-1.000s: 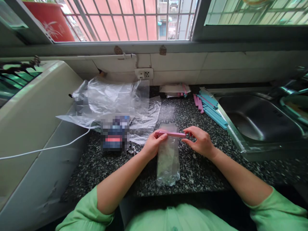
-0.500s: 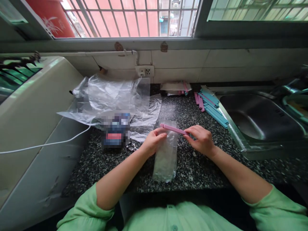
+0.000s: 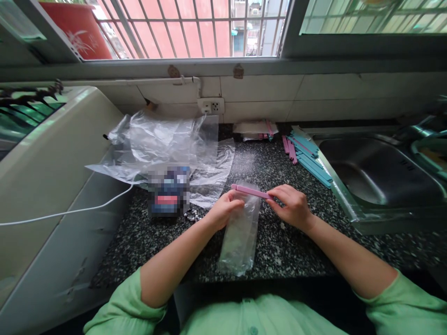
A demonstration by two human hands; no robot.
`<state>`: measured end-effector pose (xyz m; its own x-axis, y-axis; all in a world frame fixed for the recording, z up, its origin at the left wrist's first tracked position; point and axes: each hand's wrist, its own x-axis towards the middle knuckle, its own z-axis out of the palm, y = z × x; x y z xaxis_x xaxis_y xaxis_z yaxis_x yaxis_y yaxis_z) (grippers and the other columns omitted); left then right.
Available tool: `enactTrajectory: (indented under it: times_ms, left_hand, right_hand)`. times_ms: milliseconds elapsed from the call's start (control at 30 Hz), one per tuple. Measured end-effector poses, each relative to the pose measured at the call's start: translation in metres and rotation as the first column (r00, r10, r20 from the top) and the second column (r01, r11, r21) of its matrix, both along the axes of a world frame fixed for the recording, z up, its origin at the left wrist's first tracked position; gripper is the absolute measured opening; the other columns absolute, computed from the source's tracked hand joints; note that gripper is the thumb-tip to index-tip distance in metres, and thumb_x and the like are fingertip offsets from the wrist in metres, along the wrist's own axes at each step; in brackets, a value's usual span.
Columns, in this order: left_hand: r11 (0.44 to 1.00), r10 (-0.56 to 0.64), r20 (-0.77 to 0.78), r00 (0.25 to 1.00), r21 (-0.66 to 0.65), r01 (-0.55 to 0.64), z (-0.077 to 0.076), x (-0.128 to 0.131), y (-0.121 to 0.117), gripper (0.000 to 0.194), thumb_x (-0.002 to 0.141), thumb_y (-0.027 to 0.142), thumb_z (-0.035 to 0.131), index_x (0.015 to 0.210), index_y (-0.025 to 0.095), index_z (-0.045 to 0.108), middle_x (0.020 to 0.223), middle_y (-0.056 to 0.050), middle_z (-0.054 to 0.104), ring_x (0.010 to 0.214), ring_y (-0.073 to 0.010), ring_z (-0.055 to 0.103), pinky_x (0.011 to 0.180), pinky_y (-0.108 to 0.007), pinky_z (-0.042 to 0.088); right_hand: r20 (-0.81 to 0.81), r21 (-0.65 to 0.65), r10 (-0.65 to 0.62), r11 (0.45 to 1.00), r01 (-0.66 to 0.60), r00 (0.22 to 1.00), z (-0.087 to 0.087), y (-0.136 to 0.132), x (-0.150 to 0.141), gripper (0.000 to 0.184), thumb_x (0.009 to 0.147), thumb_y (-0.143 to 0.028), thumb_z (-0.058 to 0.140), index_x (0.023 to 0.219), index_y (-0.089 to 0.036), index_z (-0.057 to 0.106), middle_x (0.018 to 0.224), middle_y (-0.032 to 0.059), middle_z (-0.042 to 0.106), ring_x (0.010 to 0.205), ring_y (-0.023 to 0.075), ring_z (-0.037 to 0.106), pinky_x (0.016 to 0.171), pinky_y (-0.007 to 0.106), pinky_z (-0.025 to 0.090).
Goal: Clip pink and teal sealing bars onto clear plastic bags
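A pink bag clip (image 3: 252,191) lies across the top of a small clear plastic bag (image 3: 239,249). My right hand (image 3: 292,204) is closed, pinching the clip's right end between thumb and fingers. On the other side, my left hand (image 3: 225,210) is closed on the upper left edge of the bag, its thumb over the plastic just below the clip's left end. The bag hangs down toward the counter's front edge; whether anything is in it I cannot tell.
Blue bag clips (image 3: 310,163) and pink bag clips (image 3: 289,150) are piled by the metal sink (image 3: 384,170). A filled plastic packet (image 3: 254,128) lies against the wall. Large crumpled plastic sheets (image 3: 167,139) and a blurred-out object (image 3: 169,190) with a white cable (image 3: 87,210) nearby occupy the left.
The clip and the top of the bag have sunk slightly in view, and the bag's lower end has swung a little left. Both hands keep their holds.
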<state>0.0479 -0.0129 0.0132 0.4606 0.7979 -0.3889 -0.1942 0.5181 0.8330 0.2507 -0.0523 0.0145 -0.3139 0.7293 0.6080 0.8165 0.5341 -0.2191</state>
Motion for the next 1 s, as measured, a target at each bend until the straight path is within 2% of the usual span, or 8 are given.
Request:
enactTrajectory:
  times_ms: [133,367,500,600,700,800,900,1000]
  left_hand:
    - [1.000,0.004,-0.044,0.999,-0.010,-0.005,-0.001,0.001,0.000,0.025,0.048,0.017,0.065,0.072,0.013,0.060,0.056,0.003,0.056,0.047,-0.0070,0.047,0.047,-0.019,0.035]
    - [0.997,-0.005,-0.056,0.998,0.076,0.009,-0.003,-0.002,0.002,0.027,0.052,0.023,0.062,0.077,0.014,0.062,0.066,0.001,0.059,0.058,-0.0103,0.050,0.056,-0.022,0.037]
    - [0.981,0.053,-0.114,0.992,0.189,-0.030,-0.003,-0.003,0.004,0.018,0.053,0.023,0.061,0.070,0.015,0.059,0.063,0.003,0.055,0.062,-0.0106,0.047,0.060,-0.021,0.036]
    - [0.963,0.048,-0.133,0.990,0.270,-0.011,-0.004,-0.004,0.005,0.019,0.054,0.021,0.063,0.071,0.015,0.059,0.066,0.003,0.055,0.066,-0.0112,0.047,0.064,-0.021,0.036]
    - [0.960,0.036,-0.127,0.991,0.279,0.001,-0.005,-0.005,0.005,0.020,0.060,0.032,0.064,0.071,0.015,0.059,0.065,0.003,0.055,0.064,-0.0114,0.046,0.061,-0.022,0.035]
    - [0.960,0.051,-0.118,0.992,0.281,-0.016,-0.008,-0.006,0.006,0.034,0.066,0.049,0.060,0.065,0.015,0.058,0.060,0.002,0.053,0.061,-0.0118,0.044,0.059,-0.023,0.033]
    - [0.962,0.073,-0.106,0.992,0.269,-0.042,-0.011,-0.005,0.007,0.045,0.063,0.060,0.059,0.060,0.015,0.056,0.058,0.002,0.052,0.060,-0.0122,0.042,0.059,-0.024,0.033]
    - [0.969,0.070,-0.098,0.993,0.244,-0.045,-0.013,-0.004,0.007,0.047,0.061,0.062,0.060,0.058,0.015,0.057,0.057,0.001,0.053,0.058,-0.0119,0.042,0.057,-0.024,0.032]
  right_hand:
    - [0.019,-0.033,0.010,0.999,-0.009,1.000,-0.002,0.000,-0.001,0.008,0.082,-0.024,0.053,0.081,-0.019,0.060,0.076,0.0042,0.066,0.072,0.0164,0.058,0.067,0.028,0.047]
    - [0.055,-0.075,0.027,0.997,-0.023,0.998,-0.007,0.001,0.000,0.011,0.083,-0.023,0.052,0.088,-0.020,0.061,0.079,0.0042,0.066,0.074,0.0169,0.058,0.067,0.029,0.047]
    - [0.091,-0.109,0.015,0.994,-0.005,0.996,-0.006,0.000,0.000,0.010,0.083,-0.022,0.052,0.084,-0.020,0.061,0.078,0.0041,0.066,0.074,0.0174,0.057,0.067,0.029,0.047]
    - [0.118,-0.139,0.001,0.990,0.016,0.993,-0.006,-0.001,0.000,0.009,0.082,-0.023,0.052,0.082,-0.019,0.060,0.077,0.0043,0.065,0.074,0.0179,0.057,0.067,0.030,0.046]
    - [0.129,-0.164,0.000,0.986,0.021,0.992,-0.006,-0.001,0.000,0.008,0.083,-0.023,0.052,0.082,-0.019,0.060,0.076,0.0042,0.064,0.073,0.0179,0.057,0.066,0.029,0.046]
    - [0.119,-0.161,0.014,0.987,0.005,0.993,-0.007,-0.001,0.000,0.008,0.083,-0.023,0.052,0.083,-0.019,0.060,0.077,0.0042,0.064,0.074,0.0178,0.056,0.066,0.029,0.045]
    - [0.124,-0.147,0.020,0.989,-0.002,0.992,-0.007,-0.001,-0.001,0.008,0.082,-0.022,0.053,0.083,-0.019,0.060,0.078,0.0044,0.064,0.074,0.0175,0.056,0.065,0.028,0.045]
    - [0.147,-0.139,-0.010,0.990,0.031,0.989,-0.008,-0.003,-0.002,0.010,0.082,-0.024,0.054,0.080,-0.018,0.062,0.075,0.0046,0.062,0.071,0.0163,0.056,0.062,0.026,0.043]
